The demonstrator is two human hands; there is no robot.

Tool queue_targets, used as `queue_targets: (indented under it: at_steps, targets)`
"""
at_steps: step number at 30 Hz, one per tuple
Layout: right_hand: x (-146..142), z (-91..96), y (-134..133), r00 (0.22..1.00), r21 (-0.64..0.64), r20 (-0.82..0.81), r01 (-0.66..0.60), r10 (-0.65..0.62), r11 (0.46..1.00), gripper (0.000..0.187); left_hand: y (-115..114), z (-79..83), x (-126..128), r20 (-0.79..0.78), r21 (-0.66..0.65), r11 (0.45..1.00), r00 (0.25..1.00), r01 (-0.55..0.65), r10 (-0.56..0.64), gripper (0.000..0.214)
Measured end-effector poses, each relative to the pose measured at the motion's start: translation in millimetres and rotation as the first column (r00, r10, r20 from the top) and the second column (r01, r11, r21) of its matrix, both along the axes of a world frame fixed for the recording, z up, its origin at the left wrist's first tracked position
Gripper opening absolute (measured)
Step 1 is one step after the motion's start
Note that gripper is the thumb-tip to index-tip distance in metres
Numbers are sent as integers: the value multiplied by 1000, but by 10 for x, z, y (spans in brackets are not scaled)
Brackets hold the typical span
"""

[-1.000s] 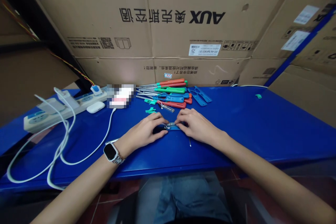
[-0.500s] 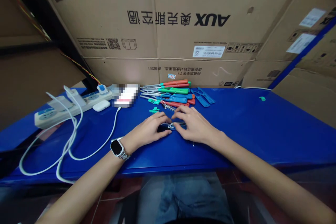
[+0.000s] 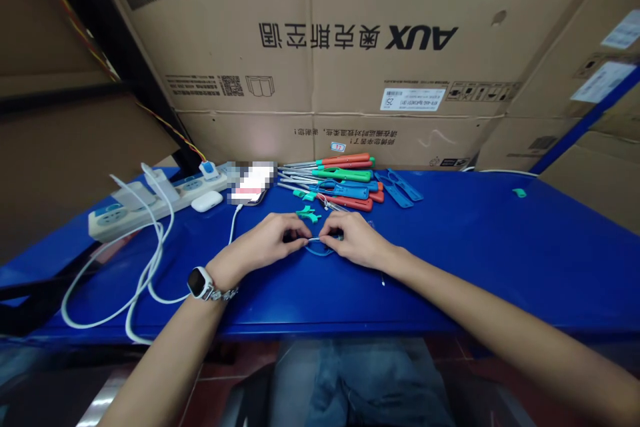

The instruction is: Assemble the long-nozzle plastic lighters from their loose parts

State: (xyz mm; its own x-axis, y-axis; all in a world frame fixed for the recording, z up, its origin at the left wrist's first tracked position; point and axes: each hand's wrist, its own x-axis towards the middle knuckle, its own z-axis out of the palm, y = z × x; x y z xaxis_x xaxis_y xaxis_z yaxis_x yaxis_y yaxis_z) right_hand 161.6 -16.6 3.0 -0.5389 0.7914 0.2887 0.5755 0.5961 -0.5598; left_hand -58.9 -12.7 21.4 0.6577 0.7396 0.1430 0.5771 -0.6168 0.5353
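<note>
Thumb and fingertips of my left hand point(image 3: 270, 240) are pinched together at one end of a thin whitish wire point(image 3: 314, 239). My right hand point(image 3: 356, 240) pinches the same wire from the other side, its fingers hiding part of the work. Just below the wire, a curved blue piece point(image 3: 319, 253) shows between the hands, partly covered. Behind them lie small green plastic parts point(image 3: 309, 213) and a pile of long-stemmed lighters with red, green point(image 3: 353, 175) and blue handles. Near my right wrist, a tiny pale wire end point(image 3: 383, 281) rests on the blue table point(image 3: 450, 260).
Blue plastic handle shells point(image 3: 400, 187) lie right of the pile. On the left are a lit phone point(image 3: 254, 181), a white earphone case point(image 3: 207, 201), a power strip point(image 3: 163, 203) and looped white cables point(image 3: 150, 260). A large cardboard box point(image 3: 325, 80) stands behind the table.
Both hands were bent over the piece with fingers apart; now their fingertips are drawn together on the wire. My left hand has moved left. The view has shifted slightly left.
</note>
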Motion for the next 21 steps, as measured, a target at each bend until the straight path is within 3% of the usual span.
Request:
queue_targets:
  at_steps: [12,17,21]
  targets:
    - [28,19,-25,995,-57,-86,52,-57,997,13,28,-61,22,24,29,1000,1000,2,-3,14]
    - [-10,4,36,988,-193,-85,108,-126,975,11,24,-64,49,18,35,999,1000,-3,3,14]
    - [-10,-10,75,969,-333,-197,78,-150,940,19,1,-52,54,-31,69,998,999,-14,16,13]
